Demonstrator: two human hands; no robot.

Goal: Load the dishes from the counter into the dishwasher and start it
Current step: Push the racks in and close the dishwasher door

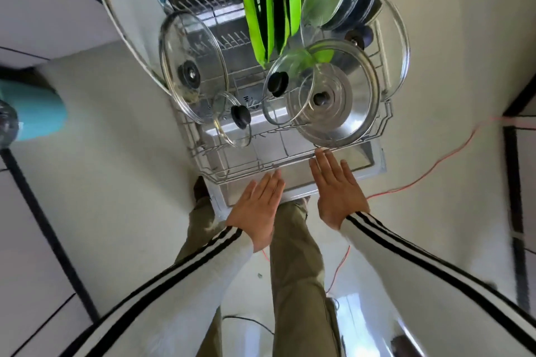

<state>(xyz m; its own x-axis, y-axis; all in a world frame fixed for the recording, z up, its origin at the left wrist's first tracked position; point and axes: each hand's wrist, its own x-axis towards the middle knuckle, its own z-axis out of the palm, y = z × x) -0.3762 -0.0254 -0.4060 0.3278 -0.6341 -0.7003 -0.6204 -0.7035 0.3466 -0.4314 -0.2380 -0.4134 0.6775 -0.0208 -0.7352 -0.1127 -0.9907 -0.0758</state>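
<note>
Head view
Rack (193, 136): pulled out over open door (374, 166), full w/ glass lids (193, 66) & green plates (268, 6).
Front rail (290, 160): runs left-right, just ahead of both hands.
L hand (256, 207): flat, fingers straight & together, tips at rail.
R hand (338, 187): flat, fingers slightly apart, tips touching rail, a bit further fwd.
Next (guess): push rack straight in.

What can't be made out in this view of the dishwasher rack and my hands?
Head view: the green plates are cut off by the top edge, so their count is unclear.
Head view: whether the left hand or right hand touches the rack is unclear; the angle hides the contact.
Head view: the blue object is blurred and cut by the left edge.
The counter and controls lie out of frame.
</note>
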